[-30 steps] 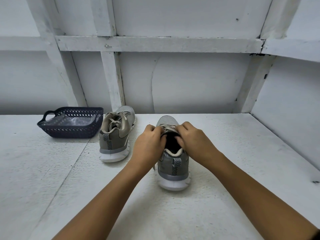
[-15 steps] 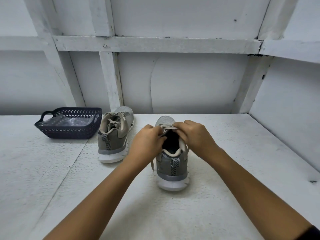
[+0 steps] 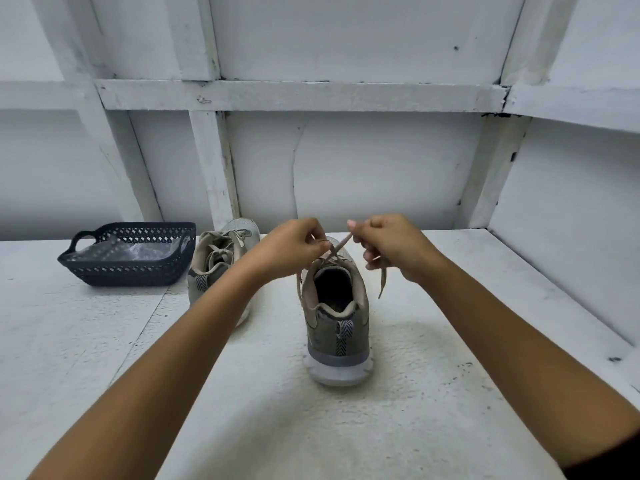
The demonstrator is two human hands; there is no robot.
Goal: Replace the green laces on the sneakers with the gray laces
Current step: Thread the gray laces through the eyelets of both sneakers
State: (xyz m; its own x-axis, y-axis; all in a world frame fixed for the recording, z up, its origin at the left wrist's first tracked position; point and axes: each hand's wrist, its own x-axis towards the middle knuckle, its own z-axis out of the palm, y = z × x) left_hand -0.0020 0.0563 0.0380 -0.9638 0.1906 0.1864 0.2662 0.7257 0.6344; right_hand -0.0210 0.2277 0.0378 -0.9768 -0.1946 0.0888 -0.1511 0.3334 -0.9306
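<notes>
Hands meet above the near sneaker, where you draw 2 runs of a pale lace up so that they cross over the tongue. Your left hand is curled tight, thumb and forefinger pinching 1 run just above the shoe's opening. Your right hand is curled as well and pinches the other run between thumb and forefinger. The lace's loose end hangs below that hand, beside the shoe's right flank. Whether the lace is green or gray cannot be told in this light; it reads as a tan-grey.

The near sneaker stands upright about midway across the white counter, heel toward you and toe toward the back wall, its collar gaping open. A second sneaker stands to its left, closer to the counter's back edge and also heel toward you, with laces lying loose over its tongue. Your left forearm crosses in front of it and hides its right side.

A dark, open-weave basket sits by the back edge toward the counter's left end, just beside the second sneaker. Clear plastic lies crumpled inside it; what the plastic holds cannot be made out.
</notes>
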